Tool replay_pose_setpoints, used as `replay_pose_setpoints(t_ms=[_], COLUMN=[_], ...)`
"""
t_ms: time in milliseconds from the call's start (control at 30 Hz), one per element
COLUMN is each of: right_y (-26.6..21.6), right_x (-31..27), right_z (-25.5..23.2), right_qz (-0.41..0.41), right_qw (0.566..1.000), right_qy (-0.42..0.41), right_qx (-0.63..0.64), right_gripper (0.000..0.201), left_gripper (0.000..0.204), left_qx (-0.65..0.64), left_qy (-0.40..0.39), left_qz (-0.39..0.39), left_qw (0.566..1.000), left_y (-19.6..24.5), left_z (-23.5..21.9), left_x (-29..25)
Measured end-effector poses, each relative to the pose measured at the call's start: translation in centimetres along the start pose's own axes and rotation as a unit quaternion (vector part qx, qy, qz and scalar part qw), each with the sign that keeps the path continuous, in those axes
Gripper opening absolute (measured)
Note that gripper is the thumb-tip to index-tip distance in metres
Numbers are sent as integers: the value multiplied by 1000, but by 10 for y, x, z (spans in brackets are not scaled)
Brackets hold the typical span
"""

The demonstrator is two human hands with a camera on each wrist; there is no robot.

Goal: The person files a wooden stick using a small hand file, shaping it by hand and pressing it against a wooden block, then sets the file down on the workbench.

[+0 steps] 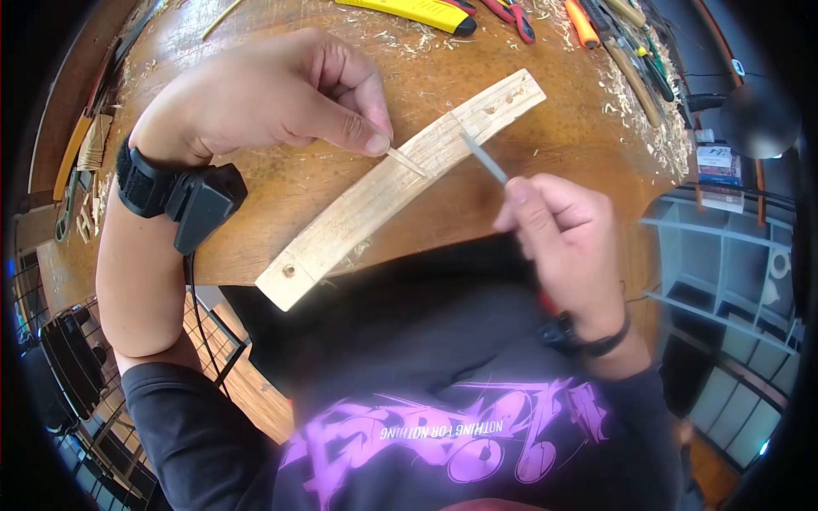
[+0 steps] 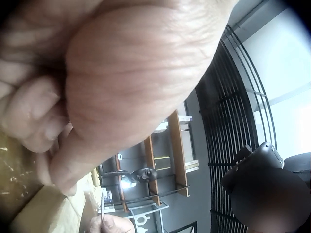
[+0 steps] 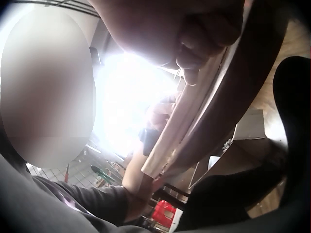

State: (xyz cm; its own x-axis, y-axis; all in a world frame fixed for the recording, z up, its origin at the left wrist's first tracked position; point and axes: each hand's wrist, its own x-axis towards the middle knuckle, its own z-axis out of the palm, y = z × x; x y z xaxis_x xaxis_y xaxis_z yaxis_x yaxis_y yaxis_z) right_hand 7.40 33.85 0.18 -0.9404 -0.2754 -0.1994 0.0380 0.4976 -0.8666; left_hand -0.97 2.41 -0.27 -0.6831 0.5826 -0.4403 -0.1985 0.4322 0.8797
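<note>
A pale, slightly curved wooden piece (image 1: 366, 200) lies slantwise over the table's near edge in the head view, with a hole at its lower left end and small pits at its upper right. My left hand (image 1: 281, 98) pinches a thin wood strip (image 1: 409, 163) between thumb and forefinger, over the middle of that piece. In my right hand (image 1: 567, 226) is a slim, flat grey metal tool (image 1: 487, 160), whose tip overlaps the wood just right of the strip. The tool's handle end is hidden by the fingers. The wooden piece (image 3: 182, 116) also shows below the right hand in the right wrist view.
Wood shavings (image 1: 630, 111) litter the wooden tabletop (image 1: 588, 136). A yellow-handled tool (image 1: 409, 12), red-handled pliers (image 1: 511, 19) and an orange-handled tool (image 1: 582, 23) lie along the far side. Several more hand tools lie at the far right. Shelves (image 1: 724, 255) stand beyond the table.
</note>
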Motion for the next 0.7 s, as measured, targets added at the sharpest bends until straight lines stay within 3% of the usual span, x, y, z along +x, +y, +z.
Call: replay_pose_setpoints(t_ms=[200, 333, 400, 700], right_y=[8, 3, 0, -7], right_x=[-3, -5, -5, -3], right_z=[8, 12, 12, 27], right_qz=[25, 51, 76, 29], right_qw=[992, 994, 990, 991], right_qy=[-50, -48, -89, -119], right_qx=[110, 80, 78, 61], right_gripper=[20, 23, 26, 28], left_gripper=[9, 10, 11, 25], left_qx=[38, 35, 45, 87], left_qy=[10, 15, 23, 77], left_qz=[13, 37, 31, 6], left_qw=[999, 999, 998, 993], left_y=[2, 6, 8, 14], left_z=[6, 12, 12, 17], left_x=[6, 3, 1, -6])
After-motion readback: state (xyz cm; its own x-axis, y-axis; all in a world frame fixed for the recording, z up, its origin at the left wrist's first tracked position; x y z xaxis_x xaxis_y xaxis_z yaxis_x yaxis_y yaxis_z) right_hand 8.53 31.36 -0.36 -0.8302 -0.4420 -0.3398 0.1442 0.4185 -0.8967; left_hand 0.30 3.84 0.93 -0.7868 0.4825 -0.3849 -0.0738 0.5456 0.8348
